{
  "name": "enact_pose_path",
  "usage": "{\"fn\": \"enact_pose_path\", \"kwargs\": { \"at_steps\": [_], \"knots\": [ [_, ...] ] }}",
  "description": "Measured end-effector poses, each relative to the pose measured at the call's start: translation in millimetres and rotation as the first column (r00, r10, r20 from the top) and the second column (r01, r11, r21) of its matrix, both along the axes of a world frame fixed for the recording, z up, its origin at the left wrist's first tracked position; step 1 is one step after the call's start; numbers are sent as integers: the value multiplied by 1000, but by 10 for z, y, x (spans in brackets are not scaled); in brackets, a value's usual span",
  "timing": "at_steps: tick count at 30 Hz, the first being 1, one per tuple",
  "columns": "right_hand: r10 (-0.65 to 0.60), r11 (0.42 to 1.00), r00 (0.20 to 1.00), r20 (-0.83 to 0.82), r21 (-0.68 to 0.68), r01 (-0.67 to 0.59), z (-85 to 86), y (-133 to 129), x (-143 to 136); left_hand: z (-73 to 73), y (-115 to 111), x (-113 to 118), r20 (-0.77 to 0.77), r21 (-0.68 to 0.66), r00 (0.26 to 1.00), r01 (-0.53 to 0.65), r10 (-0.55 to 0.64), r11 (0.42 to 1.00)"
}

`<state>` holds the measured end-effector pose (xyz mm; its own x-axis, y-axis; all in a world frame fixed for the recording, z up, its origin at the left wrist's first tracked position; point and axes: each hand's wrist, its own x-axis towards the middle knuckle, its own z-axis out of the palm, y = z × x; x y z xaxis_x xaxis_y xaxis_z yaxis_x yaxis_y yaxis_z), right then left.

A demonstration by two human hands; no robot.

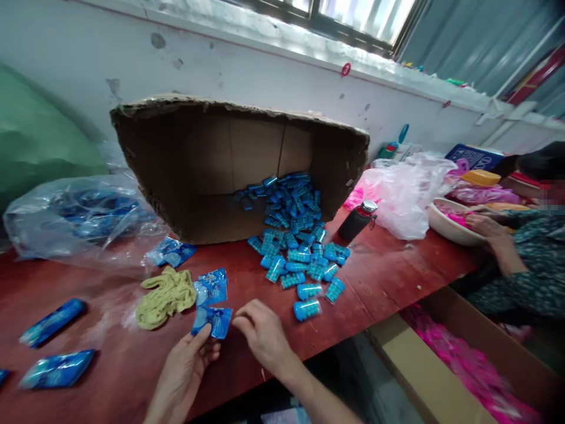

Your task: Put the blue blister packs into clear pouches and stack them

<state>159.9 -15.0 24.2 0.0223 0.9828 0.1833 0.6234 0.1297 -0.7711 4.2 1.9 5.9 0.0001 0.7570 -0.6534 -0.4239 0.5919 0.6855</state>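
My left hand [189, 362] pinches a small flat blue plastic packet [219, 321] by its lower left side, above the table's front edge. Close to the packet's right edge is my right hand [263, 335], its fingers curled together; whether they grip anything is hidden. Another flat blue packet [212, 287] lies just beyond. Left of it is a crumpled yellow-green glove [165, 297]. Several clear bottles with blue caps and blue beads [308, 309] spill toward me from a cardboard box [194, 171] lying on its side. Filled blue packets [57, 369] rest at the left.
A clear bag of blue packets [83, 206] and a green sack [39, 129] stand left. A dark flask [357, 221] and white plastic bags [397, 194] are right of the box. Farther right, a person [529, 247] works over a bowl [454, 227], beside an open carton [424, 371].
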Motion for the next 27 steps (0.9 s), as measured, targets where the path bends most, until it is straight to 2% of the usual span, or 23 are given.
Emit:
{"fn": "enact_pose_path", "kwargs": {
  "at_steps": [2,4,6,7,9,11,15,17,18,20,23,25,27],
  "knots": [
    [-167,984,963,209,103,148,-20,-150,334,-12,-18,2,-8,-7,998,-60,60,998],
    [-287,958,871,398,125,259,-112,-303,673,-23,-48,13,16,-20,996,-85,85,996],
    [-315,946,800,511,101,308,-259,-410,899,-28,-81,28,47,-33,994,-94,95,995],
    [-287,954,792,538,83,289,-338,-436,941,-27,-96,37,63,-36,993,-97,99,995],
    [-248,965,795,553,73,250,-470,-430,875,-16,-122,59,95,-43,990,-103,107,994],
    [-197,980,826,528,84,179,-535,-356,666,6,-142,76,127,-55,985,-109,115,993],
    [46,992,898,438,88,-93,-460,-129,228,45,-165,60,160,-98,976,-135,150,986],
    [111,983,900,421,84,-161,-387,-47,106,44,-173,26,155,-115,970,-168,185,979],
    [89,986,903,420,89,-138,-358,-22,63,37,-176,8,150,-117,968,-187,203,975],
    [-45,994,903,428,114,-5,-329,6,-9,15,-184,-24,138,-112,962,-221,236,969],
    [-231,971,862,451,159,177,-351,36,-111,-31,-192,-51,133,-72,960,-238,246,969],
    [-266,962,846,463,178,206,-379,75,-152,-61,-191,-64,126,-32,963,-237,240,971],
    [-235,970,864,446,157,183,-387,129,-146,-85,-184,-82,112,-1,965,-238,237,971]
  ]
}}
